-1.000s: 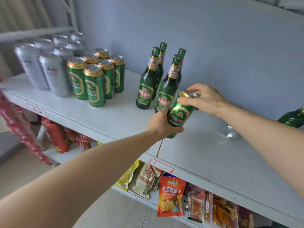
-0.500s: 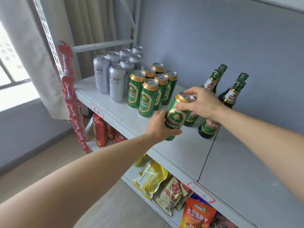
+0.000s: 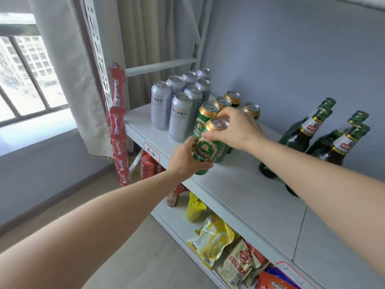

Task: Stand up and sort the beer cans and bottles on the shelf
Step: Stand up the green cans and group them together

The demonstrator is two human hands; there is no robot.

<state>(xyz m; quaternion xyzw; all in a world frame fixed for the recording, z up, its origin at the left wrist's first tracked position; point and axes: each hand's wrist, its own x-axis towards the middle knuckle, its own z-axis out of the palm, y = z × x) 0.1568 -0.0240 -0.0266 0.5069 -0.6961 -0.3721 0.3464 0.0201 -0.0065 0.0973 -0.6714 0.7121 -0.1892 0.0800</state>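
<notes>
A green beer can [image 3: 209, 146] with a gold top is held at the front of the group of green cans [image 3: 205, 117] on the white shelf [image 3: 245, 190]. My left hand [image 3: 187, 159] grips its lower body from the left. My right hand [image 3: 237, 128] pinches its rim from above. Several tall silver cans [image 3: 179, 115] stand upright to the left of the green ones. Several green beer bottles [image 3: 308, 134] stand upright to the right, partly hidden by my right forearm.
A strip of red snack packets [image 3: 117, 124] hangs from the shelf's perforated post [image 3: 98, 59]. Snack bags [image 3: 212, 238] fill the lower shelf. A grey wall runs behind the shelf; a window and a curtain are at the left.
Both hands have carried the green can leftward along the shelf, from beside the bottles to the front of the green cans. The view has turned left with it.
</notes>
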